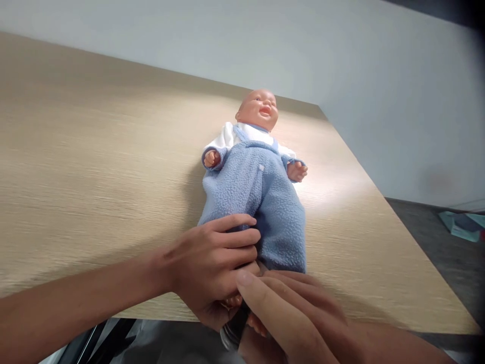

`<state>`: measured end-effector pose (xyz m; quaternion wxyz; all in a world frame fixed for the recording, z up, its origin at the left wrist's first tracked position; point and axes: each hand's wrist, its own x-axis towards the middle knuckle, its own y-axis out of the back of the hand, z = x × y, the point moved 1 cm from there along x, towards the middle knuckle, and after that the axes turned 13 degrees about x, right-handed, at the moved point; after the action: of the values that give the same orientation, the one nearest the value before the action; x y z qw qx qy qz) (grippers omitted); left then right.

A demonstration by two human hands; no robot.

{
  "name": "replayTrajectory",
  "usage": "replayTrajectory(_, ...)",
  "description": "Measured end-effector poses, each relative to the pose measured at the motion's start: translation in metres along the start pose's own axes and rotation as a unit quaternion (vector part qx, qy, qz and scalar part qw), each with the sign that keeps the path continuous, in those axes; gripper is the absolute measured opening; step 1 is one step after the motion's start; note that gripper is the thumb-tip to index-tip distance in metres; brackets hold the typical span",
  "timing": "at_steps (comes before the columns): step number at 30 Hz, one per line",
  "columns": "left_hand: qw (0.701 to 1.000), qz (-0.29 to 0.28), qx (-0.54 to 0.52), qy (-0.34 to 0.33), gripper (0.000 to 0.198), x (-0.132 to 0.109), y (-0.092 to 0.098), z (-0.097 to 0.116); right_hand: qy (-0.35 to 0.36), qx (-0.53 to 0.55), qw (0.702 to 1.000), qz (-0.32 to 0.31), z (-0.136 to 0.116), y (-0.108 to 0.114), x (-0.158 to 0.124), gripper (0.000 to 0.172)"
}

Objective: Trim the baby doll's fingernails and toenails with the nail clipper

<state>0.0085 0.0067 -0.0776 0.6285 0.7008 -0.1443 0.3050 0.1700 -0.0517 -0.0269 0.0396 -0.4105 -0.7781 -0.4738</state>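
Note:
A baby doll (257, 192) lies on its back on the wooden table, head toward the wall. It wears light blue fleece dungarees (242, 177) over a white top with blue cuffs. My left hand (220, 258) is wrapped round the lower leg on the left, fingers curled over the fleece. My right hand (291, 308) closes round the other lower leg, its thumb near my left fingers. Small doll toes (257, 323) peep out below both hands. The ankles are mostly hidden by my fingers. A dark shape between the feet cannot be made out.
The table (94, 167) has its front edge just below my hands and its right edge running diagonally. A pale wall (189, 40) stands behind. Light blue-green items (462, 225) lie on the grey floor at far right. Dark chair-like parts (109, 341) show below the table.

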Motion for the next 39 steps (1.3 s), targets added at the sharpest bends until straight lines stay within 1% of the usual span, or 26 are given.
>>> replayTrajectory(1,1.000,0.002,0.002,0.000,0.036,0.000,0.000,0.000,0.007,0.020,0.999,-0.026,-0.004,0.004,0.002,0.029)
replayTrajectory(2,1.000,0.005,0.003,-0.001,0.034,0.000,0.000,0.000,-0.002,0.012,0.999,-0.049,-0.006,0.007,0.002,0.028)
replayTrajectory(3,1.000,0.006,0.003,-0.001,0.033,0.000,0.000,0.000,-0.009,0.007,0.999,-0.049,-0.007,0.006,0.002,0.026)
replayTrajectory(4,1.000,0.007,0.006,-0.001,0.031,0.000,0.000,0.000,-0.018,0.004,0.999,-0.029,-0.007,0.004,0.000,0.022)
replayTrajectory(5,1.000,0.011,0.011,-0.001,0.028,0.000,0.000,0.001,-0.044,-0.002,0.998,0.033,-0.006,0.002,-0.002,0.021)
replayTrajectory(6,1.000,0.017,0.016,-0.003,0.027,0.001,0.000,0.001,-0.069,0.008,0.992,0.109,-0.004,-0.001,-0.005,0.021)
replayTrajectory(7,1.000,0.020,0.021,-0.007,0.026,0.001,0.000,0.002,-0.098,0.047,0.977,0.185,-0.001,-0.002,-0.008,0.023)
replayTrajectory(8,0.999,0.023,0.027,-0.011,0.028,0.002,0.001,0.002,-0.122,0.103,0.966,0.202,0.001,-0.002,-0.010,0.035)
replayTrajectory(9,0.999,0.019,0.031,-0.015,0.030,0.002,0.002,0.003,-0.129,0.143,0.961,0.199,0.004,0.000,-0.012,0.043)
replayTrajectory(10,0.999,0.011,0.031,-0.018,0.032,0.003,0.003,0.003,-0.122,0.168,0.960,0.189,0.007,0.005,-0.012,0.046)
replayTrajectory(11,0.999,-0.003,0.029,-0.020,0.033,0.004,0.004,0.003,-0.117,0.167,0.958,0.203,0.010,0.014,-0.011,0.046)
replayTrajectory(13,0.999,-0.033,0.019,-0.020,0.034,0.005,0.006,0.002,-0.102,0.186,0.946,0.247,0.021,0.036,-0.007,0.040)
replayTrajectory(14,0.999,-0.045,0.009,-0.020,0.033,0.005,0.007,0.002,-0.108,0.199,0.936,0.268,0.029,0.049,-0.004,0.036)
replayTrajectory(17,0.996,-0.080,-0.032,-0.014,0.030,0.005,0.008,0.003,-0.079,0.210,0.923,0.312,0.060,0.081,0.006,0.030)
replayTrajectory(19,0.994,-0.096,-0.050,-0.001,0.030,0.007,0.009,0.005,-0.081,0.200,0.916,0.337,0.084,0.094,0.008,0.030)
replayTrajectory(22,0.992,-0.110,-0.050,0.026,0.043,0.013,0.015,0.009,-0.077,0.226,0.913,0.332,0.114,0.097,0.006,0.034)
replayTrajectory(24,0.988,-0.137,-0.047,0.048,0.049,0.019,0.022,0.012,-0.079,0.241,0.914,0.317,0.125,0.092,0.001,0.038)
replayTrajectory(25,0.985,-0.157,-0.040,0.055,0.048,0.021,0.025,0.013,-0.079,0.246,0.915,0.310,0.128,0.089,-0.001,0.039)
replayTrajectory(27,0.979,-0.195,-0.007,0.061,0.039,0.025,0.027,0.015,-0.077,0.247,0.916,0.306,0.131,0.084,-0.003,0.039)
replayTrajectory(29,0.976,-0.212,0.037,0.042,0.028,0.025,0.025,0.016,-0.078,0.240,0.915,0.314,0.133,0.083,-0.005,0.039)
replayTrajectory(31,0.977,-0.204,0.067,0.011,0.022,0.025,0.020,0.016,-0.083,0.235,0.912,0.325,0.137,0.085,-0.006,0.038)
replayTrajectory(33,0.978,-0.197,0.070,-0.011,0.022,0.027,0.019,0.014,-0.091,0.235,0.909,0.333,0.143,0.086,-0.006,0.038)
replayTrajectory(35,0.976,-0.214,0.048,-0.004,0.022,0.036,0.024,0.010,-0.096,0.240,0.906,0.335,0.150,0.087,-0.007,0.039)
replayTrajectory(37,0.970,-0.242,0.004,0.032,0.013,0.050,0.034,0.001,-0.096,0.245,0.904,0.336,0.155,0.086,-0.007,0.041)
replayTrajectory(38,0.967,-0.247,-0.029,0.058,0.007,0.060,0.039,-0.006,-0.095,0.247,0.904,0.337,0.156,0.085,-0.007,0.042)
replayTrajectory(39,0.969,-0.234,-0.040,0.069,0.008,0.070,0.043,-0.015,-0.095,0.249,0.903,0.337,0.157,0.084,-0.007,0.042)
